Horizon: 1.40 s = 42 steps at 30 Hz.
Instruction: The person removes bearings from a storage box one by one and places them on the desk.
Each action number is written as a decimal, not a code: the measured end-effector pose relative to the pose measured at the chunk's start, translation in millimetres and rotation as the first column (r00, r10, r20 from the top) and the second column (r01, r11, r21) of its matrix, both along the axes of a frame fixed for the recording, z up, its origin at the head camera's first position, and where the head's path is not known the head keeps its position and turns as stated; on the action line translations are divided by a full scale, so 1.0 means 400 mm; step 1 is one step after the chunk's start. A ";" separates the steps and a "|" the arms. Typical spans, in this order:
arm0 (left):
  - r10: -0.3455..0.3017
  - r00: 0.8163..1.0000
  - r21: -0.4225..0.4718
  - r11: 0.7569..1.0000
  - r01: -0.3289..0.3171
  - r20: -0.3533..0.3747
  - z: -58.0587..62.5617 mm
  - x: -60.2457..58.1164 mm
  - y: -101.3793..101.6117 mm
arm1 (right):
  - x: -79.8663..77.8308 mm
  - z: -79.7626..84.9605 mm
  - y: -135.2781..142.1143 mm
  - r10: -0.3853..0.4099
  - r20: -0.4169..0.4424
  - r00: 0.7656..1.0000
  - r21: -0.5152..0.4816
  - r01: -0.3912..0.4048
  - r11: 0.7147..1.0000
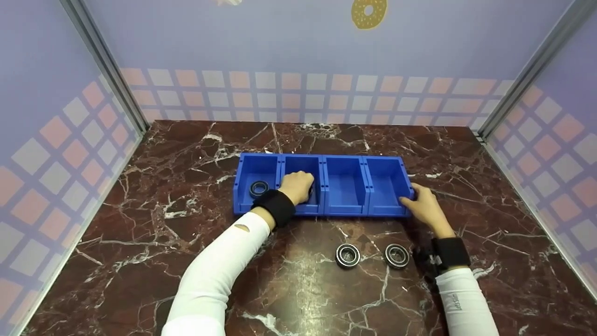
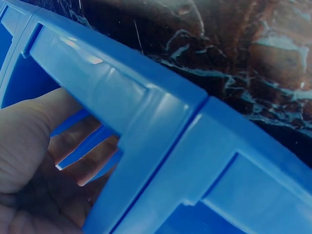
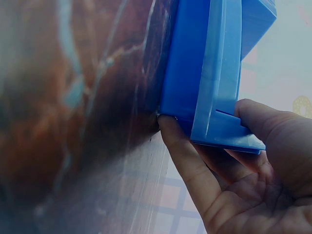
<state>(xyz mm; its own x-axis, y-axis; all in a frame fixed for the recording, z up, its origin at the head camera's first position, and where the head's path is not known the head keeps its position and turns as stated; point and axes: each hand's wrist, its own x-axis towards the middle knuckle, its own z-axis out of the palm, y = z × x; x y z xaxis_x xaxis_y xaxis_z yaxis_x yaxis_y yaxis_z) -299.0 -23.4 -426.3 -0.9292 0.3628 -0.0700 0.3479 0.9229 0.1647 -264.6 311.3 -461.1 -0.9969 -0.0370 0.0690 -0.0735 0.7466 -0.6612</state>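
Note:
A row of joined blue storage bins [image 1: 345,210] stands on the table. My left hand [image 1: 297,185] reaches into the second bin from the left, fingers bent downward. A dark ring-shaped bearing edge [image 1: 311,188] shows beside its fingers; the rest is hidden. In the left wrist view the thumb and fingertips of the left hand [image 2: 44,146] disappear behind the bin's front wall. A bearing [image 1: 259,189] lies in the leftmost bin. My right hand [image 1: 425,207] grips the right end of the row, its thumb [image 3: 258,114] on the rim and fingers along the outer side.
Two bearings, one on the left [image 1: 348,255] and one on the right [image 1: 397,255], lie on the dark red marbled table [image 1: 186,261] in front of the bins. Partition walls with a tile pattern [image 1: 291,95] enclose the back and both sides.

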 end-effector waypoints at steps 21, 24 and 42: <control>-0.022 1.000 0.038 0.999 0.023 -0.016 -0.019 -0.020 -0.005 | -0.004 0.002 0.000 0.005 0.021 1.000 -0.002 -0.005 1.000; -0.024 1.000 0.036 0.999 0.024 -0.008 -0.021 -0.023 -0.006 | -0.002 0.001 0.000 0.004 0.030 1.000 -0.002 -0.004 1.000; -0.050 0.999 0.038 0.998 0.049 0.009 0.000 -0.003 -0.010 | -0.003 -0.004 0.005 0.000 0.016 1.000 -0.007 0.000 1.000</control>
<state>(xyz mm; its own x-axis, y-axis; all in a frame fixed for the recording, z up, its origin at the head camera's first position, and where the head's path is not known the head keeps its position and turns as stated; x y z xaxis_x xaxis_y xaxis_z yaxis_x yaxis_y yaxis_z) -300.2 -27.4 -426.5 -0.9094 0.4109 -0.0649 0.3911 0.8977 0.2028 -266.0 313.2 -462.5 -0.9979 -0.0363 0.0529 -0.0624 0.7422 -0.6672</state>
